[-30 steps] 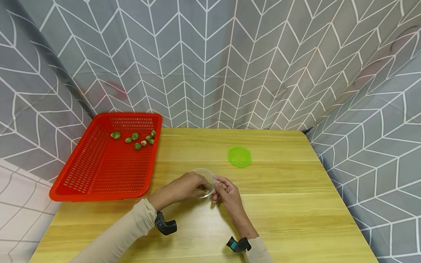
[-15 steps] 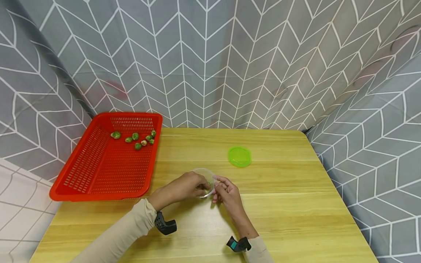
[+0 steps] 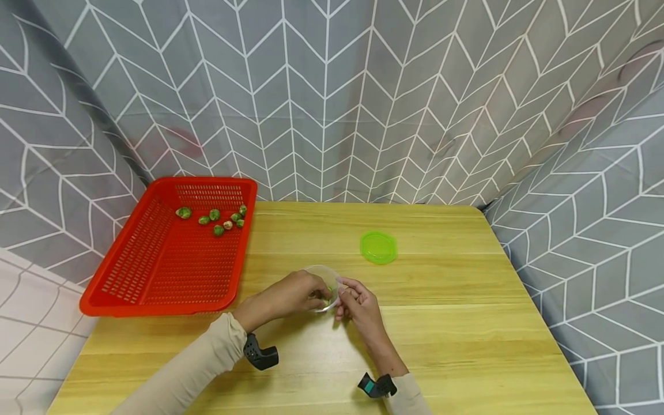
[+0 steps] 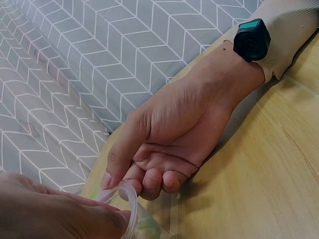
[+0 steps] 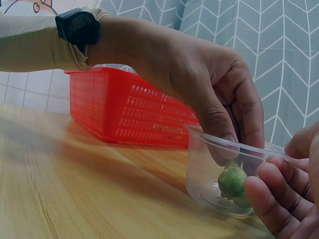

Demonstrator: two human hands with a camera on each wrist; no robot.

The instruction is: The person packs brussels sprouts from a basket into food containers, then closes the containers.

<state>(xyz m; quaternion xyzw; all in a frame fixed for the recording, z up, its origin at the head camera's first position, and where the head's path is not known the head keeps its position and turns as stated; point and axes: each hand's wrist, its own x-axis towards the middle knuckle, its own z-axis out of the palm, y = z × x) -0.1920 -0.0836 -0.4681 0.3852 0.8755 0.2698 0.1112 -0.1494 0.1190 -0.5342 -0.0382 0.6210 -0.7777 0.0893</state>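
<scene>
A clear plastic tub (image 5: pixel 199 174) stands on the wooden table in front of the person. My left hand (image 3: pixel 298 292) reaches down into it from the left, thumb and fingers pinching a green Brussels sprout (image 5: pixel 232 181) inside. Under that sprout, part of another one (image 5: pixel 243 201) shows at the tub's bottom. From the other side my right hand (image 3: pixel 362 311) grips the tub's rim between thumb and fingers, as the left wrist view also shows. The left hand's back hides much of the tub's opening in the head view.
To the left sits a red perforated basket (image 3: pixel 236 276), with several Brussels sprouts (image 3: pixel 218 230) towards its back right. A green lid (image 3: pixel 378 248) lies flat beyond the tub, a little to the right. Grey patterned curtains (image 3: pixel 321 104) hang behind the wooden table (image 3: pixel 456 323).
</scene>
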